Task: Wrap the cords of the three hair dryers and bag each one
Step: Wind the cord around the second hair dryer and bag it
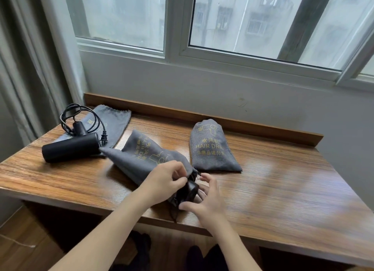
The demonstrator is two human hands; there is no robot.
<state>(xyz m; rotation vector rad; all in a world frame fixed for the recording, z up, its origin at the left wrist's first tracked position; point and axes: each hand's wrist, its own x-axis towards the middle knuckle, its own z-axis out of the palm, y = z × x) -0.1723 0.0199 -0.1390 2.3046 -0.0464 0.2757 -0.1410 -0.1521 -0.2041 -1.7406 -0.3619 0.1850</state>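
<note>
Grey cloth marks the middle bag [145,157] on the counter [283,179], left of the filled bag [212,149]. The left hand [166,181] pinches its mouth; the right hand [206,198], fingers loosely spread, pushes the second dryer [187,191] inside. Next comes drawing it shut, then wrapping the bare dryer [70,149] farther left.

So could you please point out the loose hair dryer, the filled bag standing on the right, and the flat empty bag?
Loose hair dryer [70,149], head view, middle of barrel.
Filled bag [212,149], head view, printed front.
Flat empty bag [117,119], head view, bare cloth near its mouth.
</note>
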